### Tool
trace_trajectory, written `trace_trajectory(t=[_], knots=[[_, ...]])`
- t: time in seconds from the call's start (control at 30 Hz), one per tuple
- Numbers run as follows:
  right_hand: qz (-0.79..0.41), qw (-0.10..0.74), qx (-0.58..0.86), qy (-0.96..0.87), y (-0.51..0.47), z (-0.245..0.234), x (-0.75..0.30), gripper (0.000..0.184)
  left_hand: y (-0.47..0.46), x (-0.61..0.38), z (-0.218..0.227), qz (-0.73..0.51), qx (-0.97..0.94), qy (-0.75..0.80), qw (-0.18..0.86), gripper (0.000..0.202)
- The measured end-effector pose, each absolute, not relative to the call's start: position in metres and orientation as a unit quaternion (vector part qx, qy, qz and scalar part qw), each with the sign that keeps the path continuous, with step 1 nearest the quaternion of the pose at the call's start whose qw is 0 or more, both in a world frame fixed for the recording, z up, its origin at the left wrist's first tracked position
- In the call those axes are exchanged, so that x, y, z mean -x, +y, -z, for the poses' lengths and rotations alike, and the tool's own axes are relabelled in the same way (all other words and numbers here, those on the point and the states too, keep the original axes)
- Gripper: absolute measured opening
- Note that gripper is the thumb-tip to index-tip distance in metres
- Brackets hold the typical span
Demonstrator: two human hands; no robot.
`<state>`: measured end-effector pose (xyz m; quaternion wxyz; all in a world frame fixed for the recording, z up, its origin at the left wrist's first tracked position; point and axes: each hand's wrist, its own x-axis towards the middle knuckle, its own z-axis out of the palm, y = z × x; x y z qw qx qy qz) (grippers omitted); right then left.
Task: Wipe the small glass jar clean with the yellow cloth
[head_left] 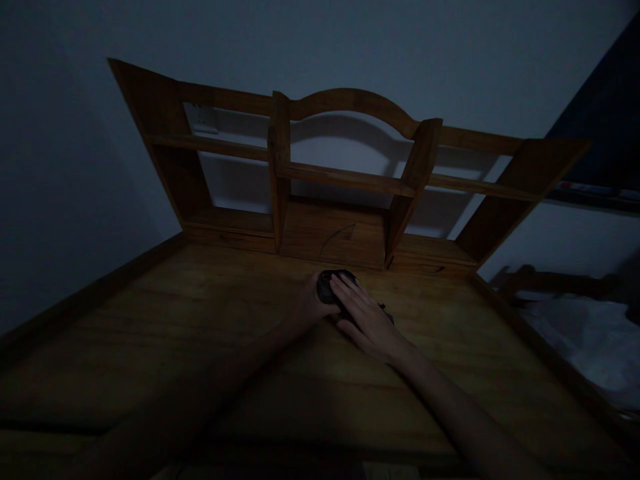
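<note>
A small dark, rounded object (325,285) sits near the back middle of the wooden desktop; its kind cannot be made out in the dim light. My left hand (311,303) is curled around its left side, thumb toward me. Across its top and right side lies my right hand (367,317), fingers stretched out nearly flat and thumb apart. A dark end of something (387,313) shows just beyond the right hand; whether it belongs to the same object is hidden.
The wooden desk (210,320) has raised side edges. Along its back stands a wooden shelf unit (345,175) with several compartments, a curved top piece and low drawers. A white wall rises behind. White cloth or plastic (590,340) lies beyond the right edge, near a wooden chair back (560,283).
</note>
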<state>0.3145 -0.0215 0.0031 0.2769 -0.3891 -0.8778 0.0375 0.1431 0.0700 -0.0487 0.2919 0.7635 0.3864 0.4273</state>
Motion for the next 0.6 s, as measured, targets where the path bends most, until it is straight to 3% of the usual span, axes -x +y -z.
trace_trajectory(t=[0.1, 0.3, 0.43, 0.6], knots=[[-0.067, 0.303, 0.414, -0.856, -0.02, 0.0, -0.318, 0.064, 0.071, -0.145, 0.049, -0.429, -0.765, 0.383, 0.289, 0.065], [-0.111, 0.326, 0.433, -0.833, -0.019, 0.005, -0.324, 0.065, 0.062, -0.144, 0.04, -0.394, -0.844, 0.299, 0.206, 0.085], [-0.087, 0.302, 0.426, -0.848, -0.021, 0.002, -0.32, 0.07, 0.061, -0.144, 0.041, -0.361, -0.869, 0.289, 0.177, 0.096], [-0.031, 0.241, 0.397, -0.885, -0.027, -0.005, -0.306, 0.079, 0.063, -0.145, 0.048, -0.363, -0.866, 0.319, 0.128, 0.087]])
